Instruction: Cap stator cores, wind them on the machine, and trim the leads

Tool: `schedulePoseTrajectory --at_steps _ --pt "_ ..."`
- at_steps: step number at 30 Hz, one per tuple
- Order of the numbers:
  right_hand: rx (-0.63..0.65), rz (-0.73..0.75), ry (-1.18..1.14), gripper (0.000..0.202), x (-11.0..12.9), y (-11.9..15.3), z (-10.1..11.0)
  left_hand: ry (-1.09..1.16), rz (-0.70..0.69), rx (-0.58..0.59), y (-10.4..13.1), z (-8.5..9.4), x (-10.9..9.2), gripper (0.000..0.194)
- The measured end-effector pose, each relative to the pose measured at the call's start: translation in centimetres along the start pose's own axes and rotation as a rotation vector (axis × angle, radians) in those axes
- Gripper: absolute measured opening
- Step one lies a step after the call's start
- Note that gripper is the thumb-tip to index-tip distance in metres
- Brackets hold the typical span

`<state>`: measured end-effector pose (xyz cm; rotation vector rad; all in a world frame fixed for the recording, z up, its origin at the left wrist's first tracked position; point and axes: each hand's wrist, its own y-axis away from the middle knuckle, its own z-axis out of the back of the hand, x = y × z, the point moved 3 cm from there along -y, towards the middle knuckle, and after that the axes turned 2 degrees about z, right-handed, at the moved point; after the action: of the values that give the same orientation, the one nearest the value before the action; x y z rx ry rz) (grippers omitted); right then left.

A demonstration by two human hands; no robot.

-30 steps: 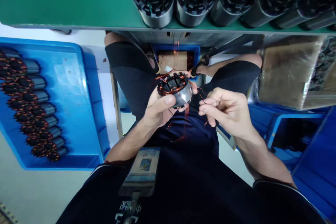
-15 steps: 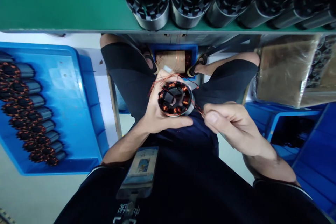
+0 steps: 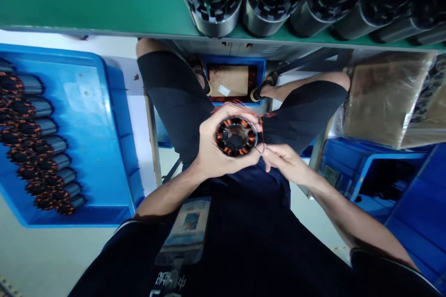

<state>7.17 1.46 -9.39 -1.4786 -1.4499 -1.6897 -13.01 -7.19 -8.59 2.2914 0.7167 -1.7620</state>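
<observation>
Over my lap, my left hand (image 3: 212,148) is wrapped round a motor stator (image 3: 237,136), a ring with copper coils on its inner teeth. Its open end faces up toward me. Loose copper wires (image 3: 240,103) stick out past its far side, and some hang at its right edge. My right hand (image 3: 284,160) is just right of the stator, with thumb and fingers pinched on a thin copper wire (image 3: 258,149) that runs to the rim.
A blue tray (image 3: 118,158) on the left holds rows of wound stators (image 3: 52,148). Several black-ended metal cylinders (image 3: 216,23) stand on the green bench (image 3: 87,0). Between my feet is a blue bin (image 3: 263,67) with cardboard. A wrapped carton (image 3: 379,97) and blue crates (image 3: 362,158) are at right.
My right hand has come in closer to the stator and now pinches a wire near its rim. The stator has shifted slightly right and down, its loose wires lying differently.
</observation>
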Motion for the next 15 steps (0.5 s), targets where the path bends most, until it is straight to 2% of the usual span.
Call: schedulePoseTrajectory --at_steps 1,3,5,6,9,11,14,15 --pt "-0.043 -0.016 0.009 0.061 0.1 0.1 1.4 -0.065 -0.035 0.064 -0.2 -0.1 -0.6 0.056" --pt "-0.150 -0.034 0.009 0.052 1.8 0.2 4.1 -0.135 -0.071 0.190 -0.4 -0.3 -1.5 0.054" --pt "-0.201 -0.032 -0.002 0.050 4.9 0.0 5.8 -0.130 -0.033 0.263 -0.4 -0.6 -2.0 0.062" --pt "-0.172 -0.033 -0.002 0.049 6.6 -0.3 6.1 -0.100 -0.005 0.291 -0.4 -0.7 -2.2 0.071" --pt "0.056 -0.067 0.012 0.028 10.8 -1.5 5.0 -0.018 0.122 0.378 -0.3 -1.0 -2.4 0.104" --pt "0.186 -0.084 -0.014 0.019 12.3 -2.1 3.8 -0.022 0.171 0.441 -0.2 -1.0 -2.6 0.119" --pt "0.252 -0.009 -0.016 0.012 13.3 -2.2 2.8 -0.007 0.163 0.558 0.2 -1.1 -2.6 0.131" --pt "0.239 0.026 0.017 0.010 13.4 -2.0 2.7 -0.002 0.153 0.549 0.4 -1.0 -2.3 0.129"
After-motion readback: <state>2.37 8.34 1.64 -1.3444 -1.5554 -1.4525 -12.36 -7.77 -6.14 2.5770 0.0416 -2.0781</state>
